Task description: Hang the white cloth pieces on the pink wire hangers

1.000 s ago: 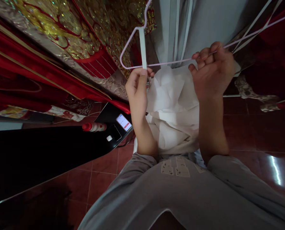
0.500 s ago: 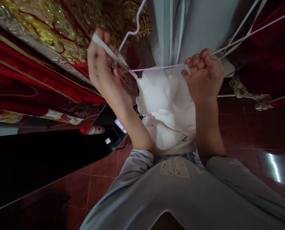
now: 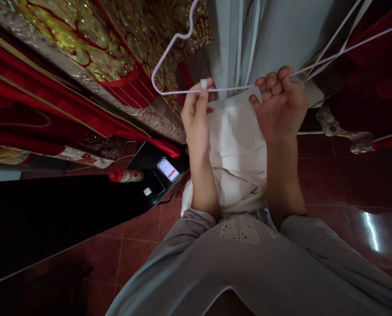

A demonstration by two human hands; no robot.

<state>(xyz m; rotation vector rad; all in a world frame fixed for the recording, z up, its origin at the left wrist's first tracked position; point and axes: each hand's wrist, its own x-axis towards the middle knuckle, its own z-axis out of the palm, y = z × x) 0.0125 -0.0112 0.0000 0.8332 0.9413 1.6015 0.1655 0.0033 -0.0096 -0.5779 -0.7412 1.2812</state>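
A pale lilac hanger [image 3: 173,40] stretches across the view, its bent left corner free. My left hand [image 3: 197,118] is closed at the hanger's lower bar, thumb and finger pinching a short white strap [image 3: 203,83] there. My right hand [image 3: 281,103] is curled round the same bar farther right, thumb apart from the fingers. Between my forearms a white cloth garment [image 3: 237,131] hangs below the bar, its upper edge reaching my right fingers. White straps [image 3: 330,35] run up and away past the right hand.
Red and gold sequined garments [image 3: 116,39] hang at left, dark red ones [image 3: 376,79] at right. Pale grey cloth [image 3: 281,35] hangs ahead. On a black tabletop [image 3: 67,219] are a lit phone [image 3: 169,170], a red-capped bottle [image 3: 126,176] and a small white case [image 3: 147,191]. The floor [image 3: 139,219] is red tile.
My left hand has moved right and down from the hanger's left corner to its lower bar, bringing the strap along. The hanger's corner now shows bare. My right hand has hardly moved.
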